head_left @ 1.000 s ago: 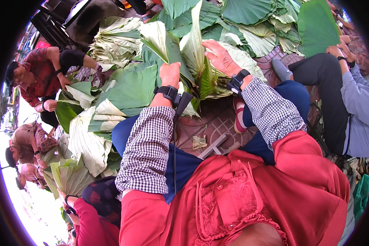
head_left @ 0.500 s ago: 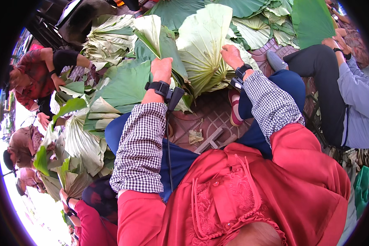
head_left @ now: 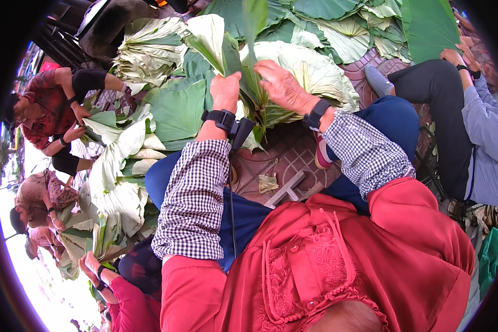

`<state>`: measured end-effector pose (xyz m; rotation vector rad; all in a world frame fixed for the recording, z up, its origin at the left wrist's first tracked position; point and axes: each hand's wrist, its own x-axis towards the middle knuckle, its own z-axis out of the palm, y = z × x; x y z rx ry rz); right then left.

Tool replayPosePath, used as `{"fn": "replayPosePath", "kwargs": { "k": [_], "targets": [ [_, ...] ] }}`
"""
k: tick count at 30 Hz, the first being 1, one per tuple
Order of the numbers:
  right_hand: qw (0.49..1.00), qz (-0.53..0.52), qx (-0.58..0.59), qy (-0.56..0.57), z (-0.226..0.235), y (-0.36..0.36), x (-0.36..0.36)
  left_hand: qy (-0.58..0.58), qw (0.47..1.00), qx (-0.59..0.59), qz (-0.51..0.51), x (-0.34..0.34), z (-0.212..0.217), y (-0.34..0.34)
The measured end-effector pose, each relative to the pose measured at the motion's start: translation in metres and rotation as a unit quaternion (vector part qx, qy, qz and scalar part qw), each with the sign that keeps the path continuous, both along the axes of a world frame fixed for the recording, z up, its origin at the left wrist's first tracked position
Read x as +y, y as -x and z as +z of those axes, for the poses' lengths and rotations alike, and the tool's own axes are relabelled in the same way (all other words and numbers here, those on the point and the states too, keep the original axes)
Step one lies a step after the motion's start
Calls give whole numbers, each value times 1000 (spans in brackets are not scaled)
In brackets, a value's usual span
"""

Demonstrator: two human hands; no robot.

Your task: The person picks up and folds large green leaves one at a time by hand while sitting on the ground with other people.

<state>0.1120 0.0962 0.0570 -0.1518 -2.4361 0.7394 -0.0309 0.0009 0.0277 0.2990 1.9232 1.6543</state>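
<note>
My left hand point(head_left: 226, 92) is closed on the base of a folded lotus leaf point(head_left: 209, 39), pale outside and darker green inside. Close beside it, my right hand point(head_left: 285, 87) pinches the edge of another lotus leaf point(head_left: 254, 21), which stands up edge-on and blurred toward the top of the view. Under and behind that hand spreads a pale, ribbed lotus leaf point(head_left: 315, 69) on a stack, its stem end hidden between my hands. Flat green lotus leaves point(head_left: 177, 113) lie left of my left wrist.
Stacked lotus leaves point(head_left: 149, 52) and more green ones point(head_left: 337, 33) cover the ground ahead. A small wooden piece point(head_left: 288, 189) lies on the brick paving between my knees. One person in grey point(head_left: 487, 149) sits at right, holding a large leaf. Several people handle leaves at left.
My right hand has moved left, toward my left hand. The broad pale leaf it held spread out has swung upright, edge-on, uncovering the leaf behind. My left hand keeps its grip.
</note>
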Motion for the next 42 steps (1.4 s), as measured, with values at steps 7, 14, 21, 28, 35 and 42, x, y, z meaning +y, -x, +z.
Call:
{"fn": "replayPosePath", "kwargs": {
  "k": [7, 14, 21, 28, 35, 42],
  "targets": [
    [997, 25, 27, 73, -5, 8, -23, -22, 996, -75, -35, -7, 28, -12],
    [992, 10, 30, 121, -9, 4, -24, 13, 997, -74, -25, -5, 40, -23],
    [951, -157, -87, 252, -24, -2, 24, 31, 998, -31, 35, -10, -10, 9],
    [781, -431, -254, 374, -125, -70, 103, 10, 998, -52, 20, 4, -10, 0],
    [784, -395, -182, 442, -118, -61, 85, 51, 994, -94, 20, -1, 5, -8],
    [892, -249, -89, 366, -55, -20, 18, 41, 994, -102, 8, -9, 13, -6]
  ]
}}
